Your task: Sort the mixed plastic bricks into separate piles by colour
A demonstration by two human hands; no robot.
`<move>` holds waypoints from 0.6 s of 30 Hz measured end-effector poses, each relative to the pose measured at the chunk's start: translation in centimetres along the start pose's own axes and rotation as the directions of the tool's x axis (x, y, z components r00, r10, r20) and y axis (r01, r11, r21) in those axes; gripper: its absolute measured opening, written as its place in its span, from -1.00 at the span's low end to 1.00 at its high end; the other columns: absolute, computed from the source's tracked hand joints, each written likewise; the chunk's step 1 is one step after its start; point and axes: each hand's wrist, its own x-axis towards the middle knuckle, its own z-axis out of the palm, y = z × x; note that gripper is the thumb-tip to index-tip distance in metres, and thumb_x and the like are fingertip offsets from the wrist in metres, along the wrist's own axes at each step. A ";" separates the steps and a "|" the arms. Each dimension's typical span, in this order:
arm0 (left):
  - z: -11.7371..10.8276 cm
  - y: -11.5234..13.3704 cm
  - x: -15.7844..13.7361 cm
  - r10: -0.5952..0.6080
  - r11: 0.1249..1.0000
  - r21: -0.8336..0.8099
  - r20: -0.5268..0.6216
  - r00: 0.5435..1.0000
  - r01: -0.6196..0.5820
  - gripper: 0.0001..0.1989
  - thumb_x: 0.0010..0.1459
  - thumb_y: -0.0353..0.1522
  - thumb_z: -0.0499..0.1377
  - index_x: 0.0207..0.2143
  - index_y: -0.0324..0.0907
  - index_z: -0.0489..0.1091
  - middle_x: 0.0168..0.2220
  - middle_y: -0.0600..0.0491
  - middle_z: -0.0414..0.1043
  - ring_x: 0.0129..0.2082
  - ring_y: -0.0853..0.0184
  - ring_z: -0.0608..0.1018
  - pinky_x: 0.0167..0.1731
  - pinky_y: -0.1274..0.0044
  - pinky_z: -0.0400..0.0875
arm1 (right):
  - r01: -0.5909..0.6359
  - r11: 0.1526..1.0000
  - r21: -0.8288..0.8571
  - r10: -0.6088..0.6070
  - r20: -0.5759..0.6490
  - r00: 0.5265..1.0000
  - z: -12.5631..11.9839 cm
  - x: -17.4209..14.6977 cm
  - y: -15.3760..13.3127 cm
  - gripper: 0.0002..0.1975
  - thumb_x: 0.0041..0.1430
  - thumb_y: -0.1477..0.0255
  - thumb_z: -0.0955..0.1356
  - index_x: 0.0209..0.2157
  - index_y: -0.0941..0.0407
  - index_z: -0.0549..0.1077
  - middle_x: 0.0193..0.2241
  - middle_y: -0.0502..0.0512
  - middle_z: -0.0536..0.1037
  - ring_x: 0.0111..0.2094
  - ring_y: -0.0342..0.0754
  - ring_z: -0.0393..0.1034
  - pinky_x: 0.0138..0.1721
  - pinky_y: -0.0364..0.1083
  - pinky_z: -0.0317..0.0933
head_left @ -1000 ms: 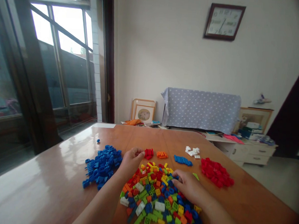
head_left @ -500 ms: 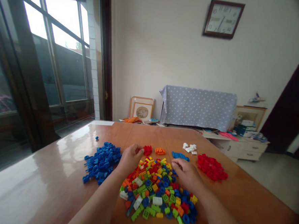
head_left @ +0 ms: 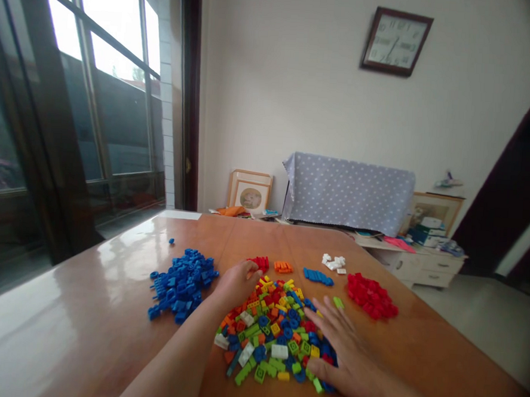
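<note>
Flanking mixed bricks (head_left: 275,331), right hand (head_left: 344,346) spread, left hand (head_left: 236,283) curled, hold unclear, glossy table (head_left: 114,321), wall clock (head_left: 397,42)

The single view looks out from the wearer's head, over the near side of the tabletop (head_left: 439,347); it faces forward and somewhat down, wide enough to reach the window (head_left: 116,30) at left and the clock (head_left: 397,42) high on the far wall (head_left: 276,79); the forearms (head_left: 170,348) enter from the bottom edge, close to the lens; the mixed brick pile (head_left: 279,351) sits low and central, nearer than the draped cloth (head_left: 353,192) beyond.
</note>
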 end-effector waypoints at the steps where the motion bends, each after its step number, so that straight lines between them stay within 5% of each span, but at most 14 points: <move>1: 0.2 0.0 -0.1 0.002 1.000 -0.015 0.020 1.000 -0.002 -0.72 0.18 -0.16 0.19 -0.22 -0.13 0.57 -0.22 -0.06 0.59 -0.21 0.16 0.56 -0.24 0.48 0.30 | 0.014 1.000 -0.011 -0.014 0.044 0.999 0.5 -0.5 -0.1 -0.11 0.11 -0.13 0.36 0.40 -0.20 0.04 0.46 -0.01 -0.14 0.44 0.33 -0.34 0.38 0.37 -0.37; 7: 1.4 -0.3 -0.7 0.125 0.992 0.005 0.163 0.979 -0.127 -0.56 0.23 -0.05 0.14 -0.03 -0.13 0.56 -0.03 -0.15 0.56 -0.03 0.07 0.55 -0.03 0.40 0.36 | 0.026 1.000 -0.005 -0.025 0.126 0.992 1.7 0.4 -1.3 -0.10 0.16 -0.10 0.34 0.42 -0.20 -0.07 0.47 -0.02 -0.23 0.45 0.31 -0.42 0.38 0.36 -0.34; 18: 1.6 -1.1 -0.7 0.151 0.983 0.071 0.225 0.963 -0.171 -0.64 0.24 -0.06 0.12 -0.38 -0.12 0.52 -0.33 -0.07 0.54 -0.27 0.17 0.54 -0.26 0.48 0.30 | 0.089 0.996 0.024 -0.092 0.152 0.984 1.9 4.1 -3.5 -0.11 0.16 -0.14 0.31 0.42 -0.15 0.00 0.47 0.05 -0.20 0.44 0.28 -0.27 0.38 0.30 -0.20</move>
